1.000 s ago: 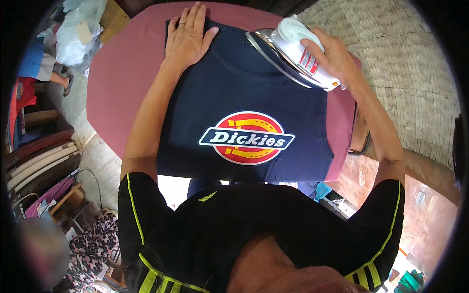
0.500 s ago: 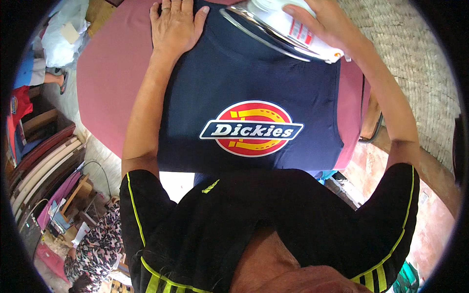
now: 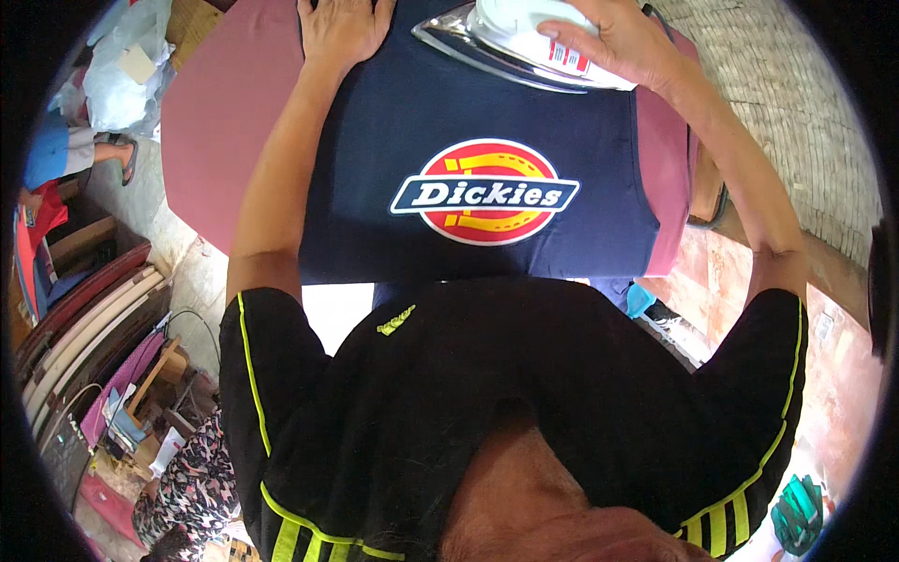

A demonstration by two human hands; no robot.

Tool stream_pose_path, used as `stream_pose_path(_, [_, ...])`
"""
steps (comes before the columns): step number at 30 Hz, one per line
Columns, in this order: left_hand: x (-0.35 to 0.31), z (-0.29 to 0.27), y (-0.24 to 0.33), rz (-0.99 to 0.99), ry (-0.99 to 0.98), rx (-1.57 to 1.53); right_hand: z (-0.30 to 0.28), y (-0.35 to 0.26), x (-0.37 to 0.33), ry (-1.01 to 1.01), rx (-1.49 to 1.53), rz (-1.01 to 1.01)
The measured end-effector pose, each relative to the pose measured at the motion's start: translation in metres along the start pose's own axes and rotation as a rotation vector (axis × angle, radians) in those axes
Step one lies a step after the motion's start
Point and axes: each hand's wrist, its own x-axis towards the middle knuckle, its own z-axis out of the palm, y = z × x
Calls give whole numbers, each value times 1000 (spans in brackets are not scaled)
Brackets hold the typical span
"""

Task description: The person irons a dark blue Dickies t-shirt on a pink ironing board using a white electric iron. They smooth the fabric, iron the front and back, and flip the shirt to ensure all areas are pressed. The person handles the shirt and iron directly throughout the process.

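A navy garment [image 3: 375,159] lies spread out, with a red, yellow and white oval print [image 3: 485,192] in its near half. My right hand [image 3: 623,42] is closed round the handle of a white clothes iron [image 3: 510,21] with a shiny metal base. The iron rests on the cloth beyond the print, its tip pointing left. Flat on the garment's far left part is my left hand [image 3: 345,30], fingers stretched out; the fingertips run out of the picture's upper edge. Under the garment is a mauve-covered board [image 3: 220,131].
A dark cord [image 3: 723,201] hangs at the board's right, beside a woven mat surface [image 3: 777,103]. Long curved boards [image 3: 84,328] are stacked at left. A clear plastic bag [image 3: 126,75] lies far left, near another person's sandalled foot [image 3: 122,155]. Someone in patterned clothing [image 3: 192,478] is at lower left.
The iron's tip has swung nearer to the print, and its base looks less slanted. My left hand stays flat on the cloth. The whole view has shifted, so the garment appears higher.
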Motion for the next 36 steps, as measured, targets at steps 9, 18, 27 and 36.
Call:
stream_pose_path(9, [2,7,-2,17,10,30,35,-32,-7,95,-23,-46])
stream_pose_path(18, [9,-12,-12,61,-211,24,34,-25,-9,52,152,-198])
stream_pose_path(27, [7,-9,-16,103,-128,26,39,-34,-6,31,119,-124])
stream_pose_path(36, [6,-12,-14,80,-158,35,43,-46,-2,87,126,-109])
